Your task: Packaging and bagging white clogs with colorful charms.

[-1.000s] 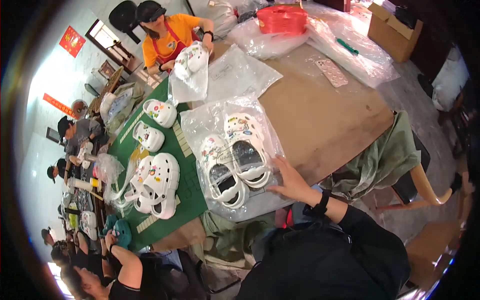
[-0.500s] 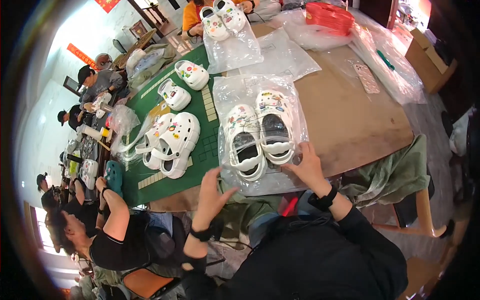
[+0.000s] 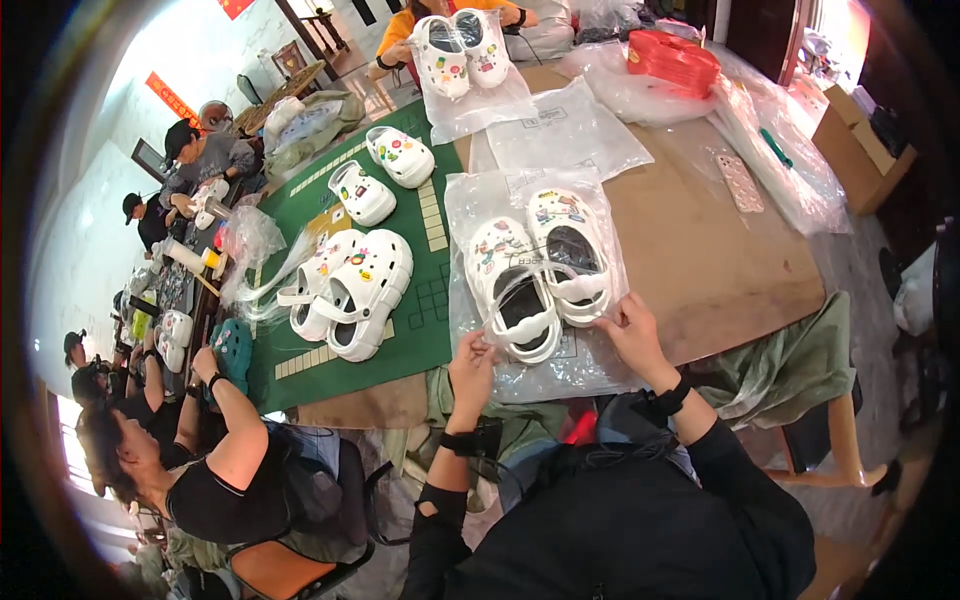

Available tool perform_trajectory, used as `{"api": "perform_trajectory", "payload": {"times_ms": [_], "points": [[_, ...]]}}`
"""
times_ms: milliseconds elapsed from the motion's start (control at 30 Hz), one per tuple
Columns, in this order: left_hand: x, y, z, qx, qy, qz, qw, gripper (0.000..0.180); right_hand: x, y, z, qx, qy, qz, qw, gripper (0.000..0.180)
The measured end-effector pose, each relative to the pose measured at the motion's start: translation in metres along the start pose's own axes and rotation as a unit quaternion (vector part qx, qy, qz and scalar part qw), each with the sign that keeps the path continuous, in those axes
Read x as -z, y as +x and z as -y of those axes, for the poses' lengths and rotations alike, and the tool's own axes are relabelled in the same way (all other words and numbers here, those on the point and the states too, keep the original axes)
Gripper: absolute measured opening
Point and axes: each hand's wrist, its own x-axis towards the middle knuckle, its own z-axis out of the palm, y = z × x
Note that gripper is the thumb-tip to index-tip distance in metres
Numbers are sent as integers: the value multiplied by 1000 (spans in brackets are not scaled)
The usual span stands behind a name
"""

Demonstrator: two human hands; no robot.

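Observation:
In front of me a pair of white clogs with colourful charms lies in a clear plastic bag, with film gleaming across the shoe openings. My left hand has its fingertips pinched together on the bag beside the left clog's heel. At the right clog's heel, the fingers of my right hand are closed on the bag's edge. Another pair of white clogs stands to the left on a green mat. Behind it are two smaller white clogs.
Flat clear bags lie beyond the bagged pair. Red plastic twine and a pink patterned phone-shaped item are farther right. Across the table a person in orange holds bagged white clogs. Several people work at a table on the left.
My left hand has moved up and right, from open to pinching the bag. My right hand's fingers have closed on the bag. The far person's bagged clogs have tilted.

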Motion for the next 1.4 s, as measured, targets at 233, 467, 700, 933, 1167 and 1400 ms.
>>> {"api": "perform_trajectory", "payload": {"times_ms": [233, 467, 700, 933, 1167, 1400], "points": [[-17, 1, 11, -32, -39, -112, 992, 19, 4, -1, -7, -29, -4, -53, 998, 23], [-18, -7, 17, -75, 128, -184, 972, 10, 6, -2, -11, 35, -58, -113, 991, 26], [-17, -7, 15, -53, 82, -199, 975, 13, -13, -35, 10, 240, -156, -167, 944, 44], [-17, -12, 14, -77, 83, -203, 973, 11, -49, -39, 22, 341, -103, 99, 929, 12], [-19, -17, 18, -58, 151, -182, 970, 15, -56, -29, 21, 317, -85, 100, 939, 15], [-16, -14, 21, -86, 114, -162, 976, 12, -72, -26, 27, 240, -62, 102, 963, 17]]}}
